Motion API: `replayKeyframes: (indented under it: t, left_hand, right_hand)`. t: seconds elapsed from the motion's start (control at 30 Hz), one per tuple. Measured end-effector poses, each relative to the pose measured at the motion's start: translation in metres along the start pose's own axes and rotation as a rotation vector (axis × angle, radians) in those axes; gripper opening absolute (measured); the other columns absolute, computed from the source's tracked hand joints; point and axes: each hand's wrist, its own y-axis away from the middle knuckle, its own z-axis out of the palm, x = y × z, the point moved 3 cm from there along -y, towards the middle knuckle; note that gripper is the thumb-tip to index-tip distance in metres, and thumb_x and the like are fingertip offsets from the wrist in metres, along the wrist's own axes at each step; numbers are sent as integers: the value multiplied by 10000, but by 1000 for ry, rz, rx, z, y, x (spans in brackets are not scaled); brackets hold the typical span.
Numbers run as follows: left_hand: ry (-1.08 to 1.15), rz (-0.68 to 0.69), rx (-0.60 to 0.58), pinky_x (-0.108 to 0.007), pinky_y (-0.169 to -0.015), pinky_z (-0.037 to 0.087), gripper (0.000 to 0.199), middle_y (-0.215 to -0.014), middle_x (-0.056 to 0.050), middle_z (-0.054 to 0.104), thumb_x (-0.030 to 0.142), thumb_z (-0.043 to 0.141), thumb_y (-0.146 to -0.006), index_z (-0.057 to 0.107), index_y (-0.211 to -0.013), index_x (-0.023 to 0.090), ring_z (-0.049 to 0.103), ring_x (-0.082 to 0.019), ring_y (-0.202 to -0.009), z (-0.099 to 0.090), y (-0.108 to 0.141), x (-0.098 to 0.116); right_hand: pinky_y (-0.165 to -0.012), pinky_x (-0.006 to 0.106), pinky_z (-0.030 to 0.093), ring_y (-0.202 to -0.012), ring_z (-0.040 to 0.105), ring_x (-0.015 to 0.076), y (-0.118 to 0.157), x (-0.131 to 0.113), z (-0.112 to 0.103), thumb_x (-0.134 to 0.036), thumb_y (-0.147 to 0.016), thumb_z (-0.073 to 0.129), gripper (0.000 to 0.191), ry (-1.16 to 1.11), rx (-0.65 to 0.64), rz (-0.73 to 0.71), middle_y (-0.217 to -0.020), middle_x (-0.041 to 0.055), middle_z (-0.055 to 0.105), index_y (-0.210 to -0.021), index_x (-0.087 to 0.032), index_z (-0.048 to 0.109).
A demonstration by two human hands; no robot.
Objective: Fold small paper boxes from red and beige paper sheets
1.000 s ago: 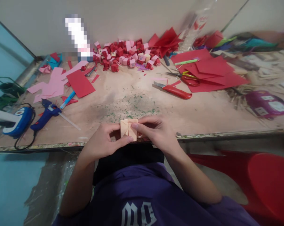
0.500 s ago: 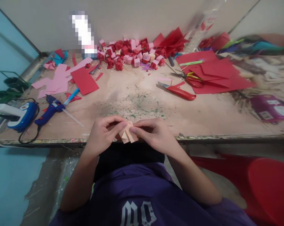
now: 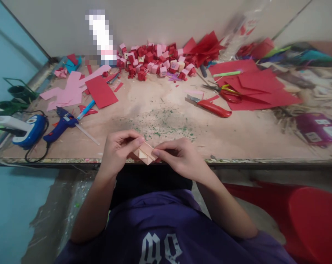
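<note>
A small piece of folded peach-coloured paper [image 3: 148, 151] is held between both hands above the front edge of the table. My left hand [image 3: 118, 151] pinches its left side, thumb on top. The right side is pinched between the thumb and fingers of my right hand [image 3: 179, 156]. Creases and a raised triangular flap show on the paper; its underside is hidden. Just beyond the hands, green scraps [image 3: 168, 123] are scattered over the wooden table [image 3: 143, 91].
Behind lies a heap of red and pink paper cubes [image 3: 154, 62]. At right are a red-handled utility knife [image 3: 214, 108], scissors [image 3: 229, 93] and red paper sheets [image 3: 276, 86]. At left are a blue glue gun [image 3: 59, 126], pink paper [image 3: 68, 91] and a power strip [image 3: 30, 132]. A red stool [image 3: 317, 223] stands below right.
The folded paper has turned and now shows a diamond-like outline instead of two separate flaps pointing down. My left hand has shifted slightly left and up. The view has shifted a little.
</note>
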Motion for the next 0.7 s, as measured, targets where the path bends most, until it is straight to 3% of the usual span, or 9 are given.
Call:
replayKeyframes:
  t: [0.2, 0.27, 0.33, 0.47, 0.7]
  left_hand:
    - [52, 102, 362, -222, -567, 507, 168, -683, 5, 679, 331, 767, -827, 720, -747, 191, 622, -129, -624, -11, -1, -3]
    - [47, 62, 310, -216, -528, 501, 190, -703, 8, 685, 372, 774, -857, 733, -807, 194, 622, -121, -593, -8, -1, -3]
    - [51, 9, 207, -205, -448, 461, 229, -707, 15, 684, 425, 779, -881, 738, -861, 200, 586, -101, -512, -4, -1, -4]
    - [47, -23, 133, -184, -363, 417, 268, -738, 9, 716, 459, 787, -884, 729, -893, 198, 553, -74, -430, -1, 0, -3]
    - [106, -111, 22, -206, -438, 545, 425, -749, -6, 738, 421, 849, -812, 772, -1142, 164, 647, -113, -489, 2, -2, -2]
  right_hand:
    - [-673, 292, 542, -684, 702, 167, 3, 2, -6, -310, -973, 692, 255, -44, 67, 25, -743, 45, 770, -780, -179, 796]
    - [-707, 297, 570, -727, 732, 174, 2, 3, -7, -337, -954, 730, 204, -125, 128, 38, -803, 49, 791, -842, -183, 803]
    - [-749, 311, 596, -782, 755, 183, 1, 4, -6, -359, -898, 808, 201, -185, 161, 49, -920, 53, 814, -1024, -202, 814]
    - [-737, 313, 617, -811, 754, 174, 0, 5, -1, -291, -803, 897, 519, -152, 169, -25, -1156, 56, 791, -1301, -273, 748]
    - [-700, 288, 606, -758, 732, 162, 4, 2, -1, -281, -936, 765, 317, 1, 227, -66, -966, 46, 799, -1248, -229, 791]
